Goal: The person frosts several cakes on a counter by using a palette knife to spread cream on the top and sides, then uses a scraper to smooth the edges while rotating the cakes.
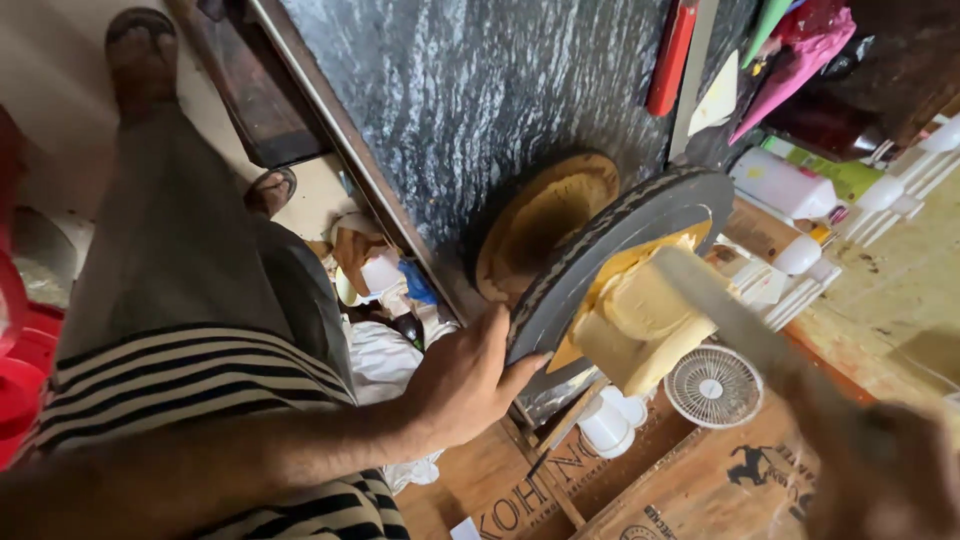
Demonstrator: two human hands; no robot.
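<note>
My left hand point(468, 382) grips the rim of a round black plate point(620, 235) that is tilted on edge over the dark stone counter point(450, 90). A pale yellow, butter-like block point(632, 328) sits on the plate. My right hand point(885, 470), blurred at the lower right, holds a long knife point(728, 312) whose blade lies across the top of the yellow block. A round wooden board point(545, 215) lies on the counter just behind the plate.
White bottles point(790, 185) and a green one stand at the right, with a red object point(670, 55) above them. A small white fan point(714, 387), white cups point(610, 422) and wooden crates point(700, 480) lie below. My legs and sandalled foot point(140, 50) show at the left.
</note>
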